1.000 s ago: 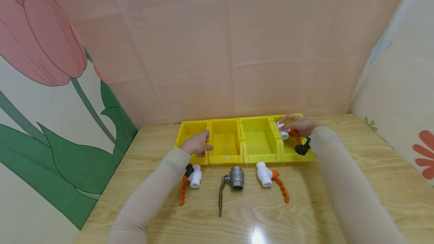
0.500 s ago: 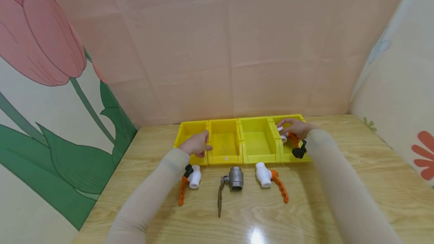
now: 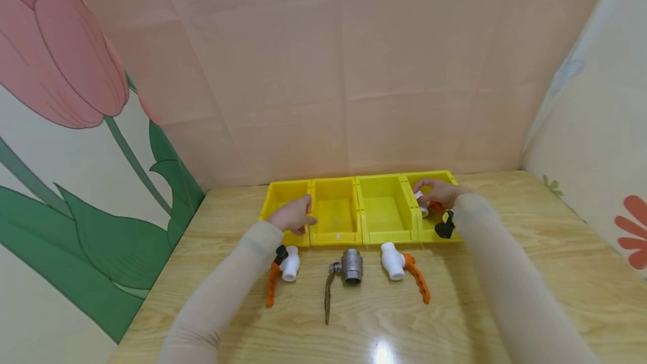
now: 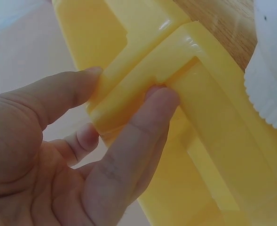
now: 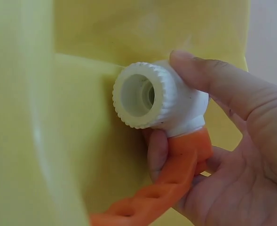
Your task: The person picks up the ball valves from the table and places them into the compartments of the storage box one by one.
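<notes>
My right hand [image 3: 438, 191] grips a white plastic ball valve [image 5: 180, 101] with an orange lever handle [image 5: 157, 193], thumb over the body and fingers beneath. It is inside the rightmost yellow bin [image 3: 427, 235], and one open end of the valve faces the right wrist camera. At the other end of the row, my left hand [image 3: 292, 215] pinches the adjoining rims [image 4: 129, 70] of the two left bins between thumb and fingers. Right below that hand lies another white ball valve [image 3: 290, 264] with an orange lever.
Two middle yellow bins [image 3: 336, 237] stand between my hands. On the wooden table [image 3: 242, 324], in front of the bins, lie a metal ball valve [image 3: 352, 267] with a brownish lever and a white ball valve [image 3: 393, 261] with an orange lever. A pinkish sheet [image 3: 283, 100] hangs behind.
My right hand has moved slightly left and lower into the rightmost bin, with the ball valve in its grip. The left hand has kept its place on the bin rims.
</notes>
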`<action>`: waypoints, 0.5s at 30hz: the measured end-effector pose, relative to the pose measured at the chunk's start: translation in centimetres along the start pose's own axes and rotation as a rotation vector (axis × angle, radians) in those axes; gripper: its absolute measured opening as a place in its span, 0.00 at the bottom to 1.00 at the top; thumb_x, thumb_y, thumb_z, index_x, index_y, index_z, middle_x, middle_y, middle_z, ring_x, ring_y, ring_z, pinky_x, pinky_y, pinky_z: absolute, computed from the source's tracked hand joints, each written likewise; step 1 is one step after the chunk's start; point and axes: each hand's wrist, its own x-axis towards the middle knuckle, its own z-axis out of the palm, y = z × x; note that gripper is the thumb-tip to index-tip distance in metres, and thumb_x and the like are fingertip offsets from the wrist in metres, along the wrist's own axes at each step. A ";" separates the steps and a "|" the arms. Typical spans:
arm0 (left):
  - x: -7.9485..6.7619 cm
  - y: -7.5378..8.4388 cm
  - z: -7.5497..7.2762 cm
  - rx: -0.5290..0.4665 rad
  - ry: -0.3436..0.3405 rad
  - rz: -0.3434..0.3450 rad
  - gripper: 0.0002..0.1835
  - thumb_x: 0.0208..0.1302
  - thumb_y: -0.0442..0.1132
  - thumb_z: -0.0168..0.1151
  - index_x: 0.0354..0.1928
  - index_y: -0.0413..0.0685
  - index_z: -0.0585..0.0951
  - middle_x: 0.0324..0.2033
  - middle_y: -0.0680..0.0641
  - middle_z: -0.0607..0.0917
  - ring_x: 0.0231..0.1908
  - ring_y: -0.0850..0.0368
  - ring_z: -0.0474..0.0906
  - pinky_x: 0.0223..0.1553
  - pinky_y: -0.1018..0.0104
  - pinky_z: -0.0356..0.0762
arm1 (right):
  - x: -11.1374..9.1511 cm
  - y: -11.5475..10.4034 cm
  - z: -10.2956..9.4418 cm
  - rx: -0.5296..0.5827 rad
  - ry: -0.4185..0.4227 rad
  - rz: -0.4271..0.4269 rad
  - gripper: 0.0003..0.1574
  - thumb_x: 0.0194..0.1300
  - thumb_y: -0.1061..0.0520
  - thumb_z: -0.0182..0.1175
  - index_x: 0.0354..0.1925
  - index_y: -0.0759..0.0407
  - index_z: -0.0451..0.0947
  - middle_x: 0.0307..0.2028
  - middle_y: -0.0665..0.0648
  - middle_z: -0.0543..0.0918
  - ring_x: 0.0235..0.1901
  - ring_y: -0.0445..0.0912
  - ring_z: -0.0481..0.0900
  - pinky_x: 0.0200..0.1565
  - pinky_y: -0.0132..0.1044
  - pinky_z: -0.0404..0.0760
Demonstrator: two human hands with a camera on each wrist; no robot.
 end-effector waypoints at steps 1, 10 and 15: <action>0.0 0.0 0.0 0.000 0.000 -0.001 0.18 0.66 0.41 0.62 0.47 0.38 0.67 0.26 0.47 0.68 0.22 0.53 0.75 0.30 0.63 0.83 | 0.0 0.0 0.0 -0.007 0.001 -0.004 0.23 0.60 0.68 0.58 0.53 0.64 0.63 0.28 0.55 0.71 0.26 0.46 0.72 0.31 0.36 0.76; 0.2 0.1 0.0 0.004 -0.007 -0.008 0.18 0.66 0.42 0.63 0.47 0.39 0.67 0.26 0.47 0.69 0.23 0.52 0.75 0.29 0.64 0.82 | -0.1 -0.4 0.2 -0.049 0.002 -0.007 0.23 0.61 0.68 0.57 0.53 0.64 0.63 0.28 0.55 0.72 0.27 0.46 0.71 0.33 0.37 0.76; 0.0 0.2 0.0 0.009 -0.007 -0.012 0.18 0.67 0.41 0.62 0.47 0.38 0.68 0.27 0.47 0.69 0.24 0.52 0.76 0.29 0.64 0.83 | -0.1 -0.3 0.3 -0.072 0.015 -0.015 0.24 0.60 0.67 0.59 0.53 0.65 0.62 0.28 0.55 0.72 0.27 0.47 0.72 0.33 0.38 0.77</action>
